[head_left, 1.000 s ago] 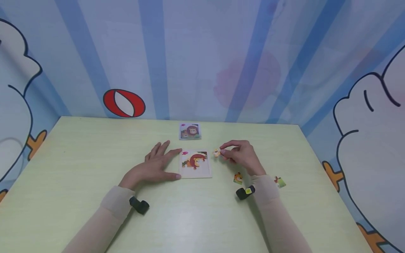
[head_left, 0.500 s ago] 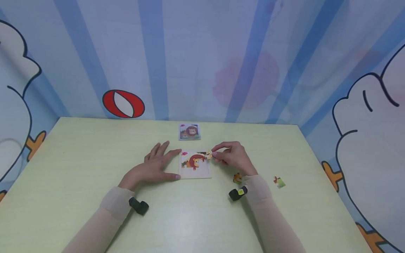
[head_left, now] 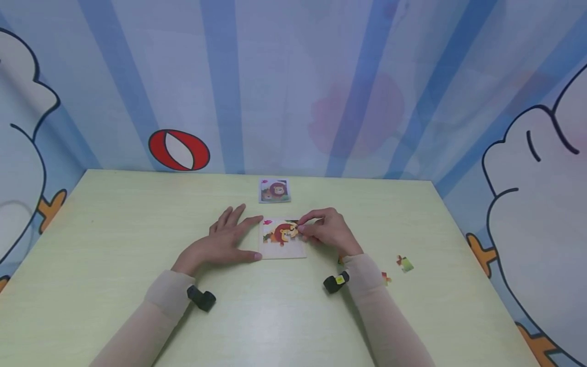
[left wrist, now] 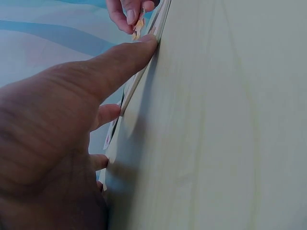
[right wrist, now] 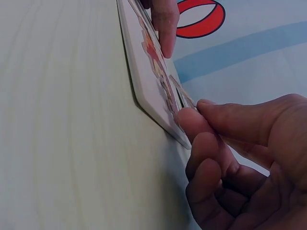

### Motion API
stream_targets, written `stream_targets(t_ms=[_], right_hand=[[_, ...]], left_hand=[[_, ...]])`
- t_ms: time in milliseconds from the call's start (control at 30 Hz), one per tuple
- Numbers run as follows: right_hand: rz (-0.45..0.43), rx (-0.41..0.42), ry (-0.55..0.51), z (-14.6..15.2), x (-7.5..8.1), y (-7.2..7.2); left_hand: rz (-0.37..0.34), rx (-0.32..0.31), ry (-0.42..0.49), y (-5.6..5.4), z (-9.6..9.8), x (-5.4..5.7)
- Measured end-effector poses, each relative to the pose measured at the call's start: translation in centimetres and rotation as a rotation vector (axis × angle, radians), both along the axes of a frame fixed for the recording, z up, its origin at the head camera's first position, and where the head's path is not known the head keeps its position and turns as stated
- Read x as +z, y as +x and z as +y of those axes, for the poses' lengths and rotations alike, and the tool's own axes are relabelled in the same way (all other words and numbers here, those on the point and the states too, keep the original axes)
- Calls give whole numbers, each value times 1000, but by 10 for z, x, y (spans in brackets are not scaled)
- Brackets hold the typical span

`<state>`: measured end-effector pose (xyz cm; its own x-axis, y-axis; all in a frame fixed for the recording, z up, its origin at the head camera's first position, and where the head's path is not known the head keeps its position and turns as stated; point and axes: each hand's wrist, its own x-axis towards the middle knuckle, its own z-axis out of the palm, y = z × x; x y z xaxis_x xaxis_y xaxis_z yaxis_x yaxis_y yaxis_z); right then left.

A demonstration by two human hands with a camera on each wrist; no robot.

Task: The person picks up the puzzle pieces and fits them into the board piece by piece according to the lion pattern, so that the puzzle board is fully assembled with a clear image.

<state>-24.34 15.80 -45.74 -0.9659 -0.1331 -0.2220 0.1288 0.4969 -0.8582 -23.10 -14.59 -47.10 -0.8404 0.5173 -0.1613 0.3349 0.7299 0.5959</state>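
A square puzzle board (head_left: 283, 252) with a white border lies on the table, partly filled with a lion picture. My left hand (head_left: 222, 244) has its fingers spread; thumb and index finger touch the board's left corners. Between thumb and index finger my right hand (head_left: 327, 233) pinches a small puzzle piece (head_left: 294, 231) over the right part of the picture. Seen from the left wrist, this yellowish piece (left wrist: 139, 28) stands tilted above the board. In the right wrist view it slants against the picture, its held end covered by the fingertips.
Behind the board lies a lion picture card (head_left: 275, 191). Loose puzzle pieces sit to the right: a green and red one (head_left: 405, 263), another (head_left: 386, 278) beside the right sleeve, and one (head_left: 340, 260) mostly hidden by the wrist. A printed curtain (head_left: 284, 102) hangs behind the table.
My right hand has moved left with the pinched puzzle piece, from beside the board to over its right part. The left hand has kept its place. A loose piece beside the right sleeve has come into view.
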Motion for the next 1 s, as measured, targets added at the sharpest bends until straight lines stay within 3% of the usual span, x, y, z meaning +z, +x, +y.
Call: stream_targets(t_ms=[567,767,1000], right_hand=[[7,27,107,-11,1,1],[67,60,212,-12,3,1],[126,72,234,-13,2,3]], left_hand=[[-7,10,-44,-3,1,-2],[-10,6,-34,-3,1,-2],[-5,3,-34,-3,0,-2]])
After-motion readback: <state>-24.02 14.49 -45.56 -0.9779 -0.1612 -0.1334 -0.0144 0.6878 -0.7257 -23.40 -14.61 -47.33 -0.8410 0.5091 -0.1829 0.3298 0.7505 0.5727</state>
